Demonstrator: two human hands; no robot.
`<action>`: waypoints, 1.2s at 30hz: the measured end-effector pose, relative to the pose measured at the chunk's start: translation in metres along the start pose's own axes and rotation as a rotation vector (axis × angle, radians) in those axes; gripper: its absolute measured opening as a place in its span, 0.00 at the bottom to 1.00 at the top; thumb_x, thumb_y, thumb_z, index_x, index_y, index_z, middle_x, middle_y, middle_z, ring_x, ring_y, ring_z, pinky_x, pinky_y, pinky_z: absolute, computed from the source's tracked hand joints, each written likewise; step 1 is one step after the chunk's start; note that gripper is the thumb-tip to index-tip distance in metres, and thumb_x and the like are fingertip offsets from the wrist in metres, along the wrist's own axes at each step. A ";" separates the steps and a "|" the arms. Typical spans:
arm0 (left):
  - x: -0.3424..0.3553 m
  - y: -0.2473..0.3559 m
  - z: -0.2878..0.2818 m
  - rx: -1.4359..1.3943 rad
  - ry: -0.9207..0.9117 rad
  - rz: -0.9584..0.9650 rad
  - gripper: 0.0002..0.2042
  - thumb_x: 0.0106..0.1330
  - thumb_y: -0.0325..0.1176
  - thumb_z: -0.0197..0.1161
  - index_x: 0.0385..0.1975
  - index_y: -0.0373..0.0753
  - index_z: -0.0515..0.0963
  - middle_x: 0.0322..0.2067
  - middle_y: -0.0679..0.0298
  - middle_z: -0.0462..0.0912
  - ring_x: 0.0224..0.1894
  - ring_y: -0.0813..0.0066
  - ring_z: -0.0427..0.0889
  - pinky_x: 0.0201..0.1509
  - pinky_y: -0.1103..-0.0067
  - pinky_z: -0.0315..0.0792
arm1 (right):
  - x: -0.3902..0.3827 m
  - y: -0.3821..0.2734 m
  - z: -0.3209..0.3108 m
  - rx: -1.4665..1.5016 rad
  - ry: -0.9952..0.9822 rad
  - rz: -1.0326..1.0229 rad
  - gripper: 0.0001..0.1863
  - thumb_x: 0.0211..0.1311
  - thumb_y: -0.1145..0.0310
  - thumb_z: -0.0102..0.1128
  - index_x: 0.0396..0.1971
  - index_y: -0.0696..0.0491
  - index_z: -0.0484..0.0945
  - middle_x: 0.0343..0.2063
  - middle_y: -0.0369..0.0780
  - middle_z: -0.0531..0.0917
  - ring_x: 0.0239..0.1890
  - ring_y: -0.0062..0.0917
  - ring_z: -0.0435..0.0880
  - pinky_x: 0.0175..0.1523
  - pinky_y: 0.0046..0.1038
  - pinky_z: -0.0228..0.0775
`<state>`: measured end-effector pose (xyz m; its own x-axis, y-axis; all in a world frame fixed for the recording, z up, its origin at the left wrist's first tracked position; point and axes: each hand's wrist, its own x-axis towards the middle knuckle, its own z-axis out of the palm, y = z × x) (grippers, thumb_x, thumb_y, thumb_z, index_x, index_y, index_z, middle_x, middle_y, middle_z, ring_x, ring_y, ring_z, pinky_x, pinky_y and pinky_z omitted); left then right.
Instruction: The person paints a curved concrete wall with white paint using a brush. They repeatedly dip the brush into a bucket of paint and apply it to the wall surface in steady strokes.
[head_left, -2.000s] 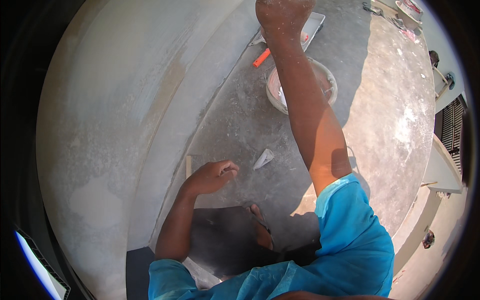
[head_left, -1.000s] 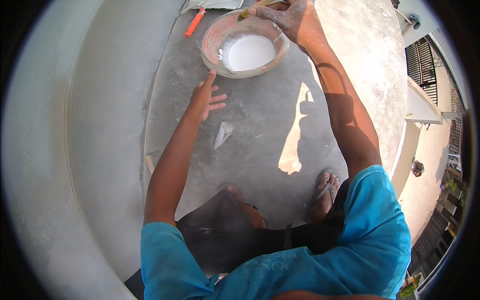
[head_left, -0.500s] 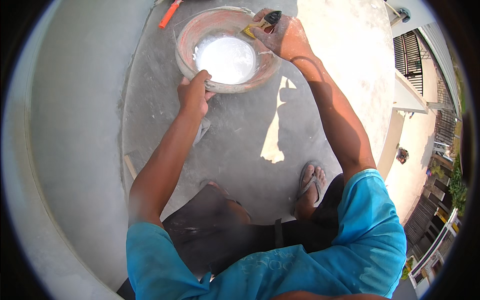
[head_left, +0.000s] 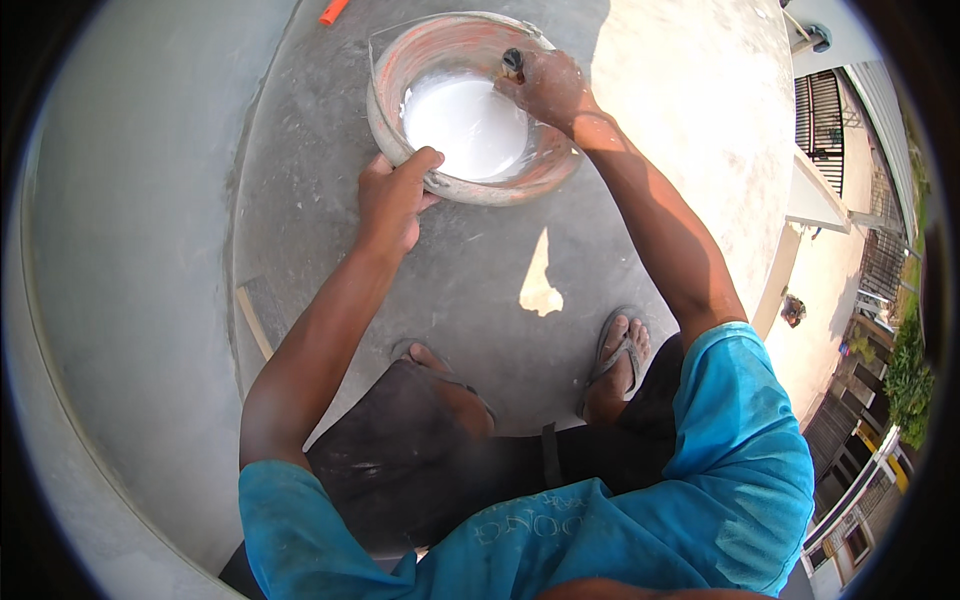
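A round, paint-smeared bucket (head_left: 395, 145) with a reddish inner wall stands in front of me, tilted a little my way. White paint (head_left: 465, 125) covers its bottom. My left hand (head_left: 392, 200) is closed on the bucket's near left rim, thumb on top and fingers beneath. Over the right side of the bucket, my right hand (head_left: 552, 88) grips a paintbrush (head_left: 513, 62). Only the brush's black handle end shows clearly; its bristles are hidden behind the hand, so I cannot tell whether they touch the paint.
A grey plastered wall (head_left: 140, 260) runs along my left. An orange handle (head_left: 333, 11) lies beyond the bucket, and a wooden strip (head_left: 254, 322) by the wall. My sandalled feet stand on grey concrete (head_left: 480, 300). At right the floor's edge drops to a lower yard.
My right hand has turned and come lower over the bucket, so the brush's yellowish part is now out of sight. The bucket appears slightly lower and farther right, my left hand still on its rim.
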<state>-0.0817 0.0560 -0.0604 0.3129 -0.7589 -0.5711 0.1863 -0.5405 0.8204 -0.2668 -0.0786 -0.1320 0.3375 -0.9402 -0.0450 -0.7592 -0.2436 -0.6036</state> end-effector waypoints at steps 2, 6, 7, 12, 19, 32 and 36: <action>-0.002 0.002 0.001 0.021 -0.006 -0.011 0.25 0.60 0.29 0.68 0.56 0.22 0.72 0.53 0.46 0.78 0.56 0.57 0.82 0.61 0.60 0.79 | 0.001 0.001 0.003 -0.019 -0.013 -0.023 0.15 0.62 0.61 0.63 0.46 0.51 0.85 0.41 0.46 0.88 0.44 0.45 0.87 0.54 0.42 0.79; -0.001 0.008 0.010 0.017 0.051 -0.066 0.26 0.61 0.30 0.68 0.57 0.22 0.72 0.53 0.46 0.78 0.57 0.56 0.82 0.59 0.59 0.79 | 0.003 0.009 0.004 0.004 0.030 0.102 0.18 0.60 0.57 0.74 0.42 0.56 0.87 0.29 0.47 0.89 0.33 0.37 0.89 0.43 0.36 0.81; 0.002 0.007 0.007 -0.012 0.068 -0.086 0.27 0.62 0.31 0.68 0.59 0.23 0.70 0.55 0.46 0.76 0.58 0.55 0.80 0.62 0.59 0.78 | 0.005 0.000 -0.013 0.015 -0.034 0.195 0.18 0.60 0.57 0.74 0.42 0.56 0.87 0.28 0.46 0.89 0.33 0.34 0.90 0.42 0.34 0.81; 0.012 0.001 0.008 -0.108 0.139 -0.130 0.29 0.64 0.31 0.66 0.63 0.26 0.67 0.58 0.48 0.73 0.62 0.55 0.76 0.67 0.59 0.73 | -0.009 0.026 -0.040 0.742 0.106 0.199 0.16 0.63 0.62 0.74 0.43 0.59 0.87 0.30 0.39 0.88 0.31 0.22 0.88 0.35 0.24 0.82; -0.021 0.034 0.021 -0.132 0.265 -0.053 0.21 0.61 0.26 0.63 0.54 0.27 0.72 0.50 0.52 0.76 0.53 0.61 0.80 0.53 0.65 0.78 | -0.033 -0.012 -0.088 1.808 -0.031 0.549 0.17 0.68 0.59 0.70 0.35 0.59 0.80 0.26 0.39 0.86 0.25 0.16 0.86 0.31 0.13 0.86; -0.069 0.087 0.111 -0.204 0.539 -0.186 0.16 0.61 0.23 0.57 0.50 0.32 0.70 0.44 0.58 0.74 0.42 0.66 0.80 0.42 0.68 0.77 | 0.007 0.011 -0.168 2.295 0.152 -0.110 0.25 0.69 0.72 0.67 0.62 0.63 0.73 0.48 0.43 0.85 0.46 0.21 0.84 0.50 0.23 0.81; -0.077 0.074 0.120 -0.319 0.628 -0.189 0.16 0.62 0.22 0.58 0.49 0.32 0.69 0.46 0.57 0.73 0.46 0.63 0.79 0.49 0.66 0.79 | 0.023 -0.002 -0.189 2.023 0.195 -0.178 0.20 0.65 0.75 0.71 0.56 0.62 0.81 0.50 0.41 0.83 0.47 0.20 0.82 0.53 0.22 0.76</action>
<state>-0.2038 0.0310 0.0409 0.7065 -0.2598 -0.6584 0.5222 -0.4366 0.7326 -0.3628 -0.1444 0.0186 0.1667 -0.9821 0.0881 0.8916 0.1120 -0.4387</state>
